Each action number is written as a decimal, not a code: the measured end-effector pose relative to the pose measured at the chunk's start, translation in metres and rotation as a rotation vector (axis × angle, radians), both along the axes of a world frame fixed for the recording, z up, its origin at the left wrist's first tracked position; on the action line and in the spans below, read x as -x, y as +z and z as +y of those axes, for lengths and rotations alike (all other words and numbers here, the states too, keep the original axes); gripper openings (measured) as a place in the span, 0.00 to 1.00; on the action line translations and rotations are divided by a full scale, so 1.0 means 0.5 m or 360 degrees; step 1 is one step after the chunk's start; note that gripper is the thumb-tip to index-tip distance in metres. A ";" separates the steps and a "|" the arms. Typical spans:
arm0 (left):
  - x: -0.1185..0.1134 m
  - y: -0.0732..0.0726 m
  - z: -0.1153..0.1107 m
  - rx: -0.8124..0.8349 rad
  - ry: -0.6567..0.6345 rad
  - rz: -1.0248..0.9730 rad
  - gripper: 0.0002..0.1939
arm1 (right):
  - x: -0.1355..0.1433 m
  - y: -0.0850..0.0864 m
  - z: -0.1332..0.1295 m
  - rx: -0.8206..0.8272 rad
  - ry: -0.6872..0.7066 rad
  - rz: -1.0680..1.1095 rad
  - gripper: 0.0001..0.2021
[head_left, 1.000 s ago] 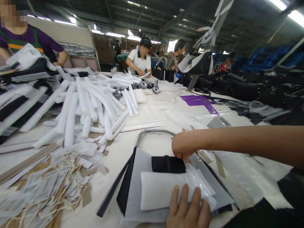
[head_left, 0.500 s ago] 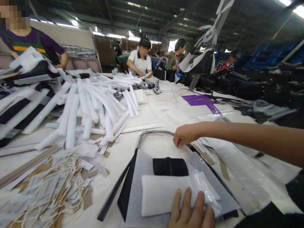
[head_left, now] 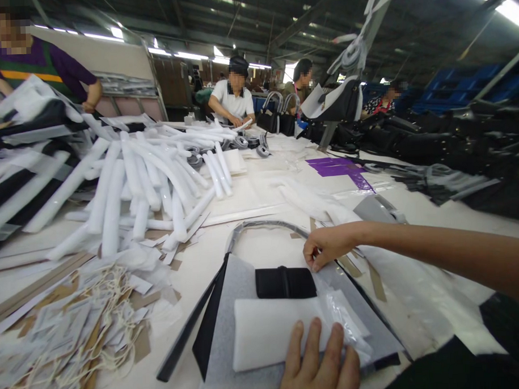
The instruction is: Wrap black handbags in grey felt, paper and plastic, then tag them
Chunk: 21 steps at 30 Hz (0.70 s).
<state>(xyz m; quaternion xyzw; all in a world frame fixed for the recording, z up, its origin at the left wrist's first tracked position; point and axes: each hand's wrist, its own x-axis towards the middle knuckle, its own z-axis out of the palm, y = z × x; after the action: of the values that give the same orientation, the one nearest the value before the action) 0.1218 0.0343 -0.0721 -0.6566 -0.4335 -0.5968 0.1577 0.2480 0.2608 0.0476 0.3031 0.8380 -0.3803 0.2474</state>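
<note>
A black handbag [head_left: 205,338] lies on the table under a grey-white tissue sheet [head_left: 224,332], its arched handle [head_left: 260,224] wrapped in clear film. Resting on the sheet are a small black pouch or wallet with a central band [head_left: 283,283], a white foam-wrapped packet [head_left: 260,336] and clear plastic packets [head_left: 346,316]. My left hand [head_left: 320,357] lies flat on the foam packet, fingers spread. Beside the pouch's upper right corner, my right hand [head_left: 327,246] has its fingers curled into a pinch near the bag's top edge; anything between the fingertips is hidden.
White foam-wrapped tubes [head_left: 127,182] are heaped at left, above a pile of stringed tags [head_left: 93,319]. Purple tape [head_left: 339,172] marks the table. Black bags [head_left: 432,149] fill the far right. A co-worker in white [head_left: 233,96] and a co-worker in purple [head_left: 68,70] stand across.
My right hand has moved down from the handle to beside the pouch's corner. My left hand stays on the foam packet. The view has shifted slightly.
</note>
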 end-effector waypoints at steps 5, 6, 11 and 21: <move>0.014 0.018 0.005 -0.0001 -0.0015 0.0053 0.14 | -0.004 0.005 -0.009 -0.0010 -0.0013 0.0068 0.17; 0.021 0.023 0.006 0.0000 -0.0027 0.0094 0.14 | -0.005 0.004 -0.010 -0.0007 -0.0001 0.0068 0.17; 0.047 0.045 0.006 0.0011 -0.0109 0.0326 0.11 | -0.005 -0.008 -0.008 -0.0042 0.0003 0.0021 0.13; 0.041 0.043 0.004 0.0014 -0.0083 0.0295 0.11 | -0.001 0.018 -0.031 -0.0286 0.0027 0.0016 0.09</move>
<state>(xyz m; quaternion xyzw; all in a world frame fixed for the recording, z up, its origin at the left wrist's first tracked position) 0.1011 0.0364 -0.0505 -0.7208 -0.4023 -0.5355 0.1787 0.2483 0.2451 0.0568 0.3150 0.8725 -0.3030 0.2184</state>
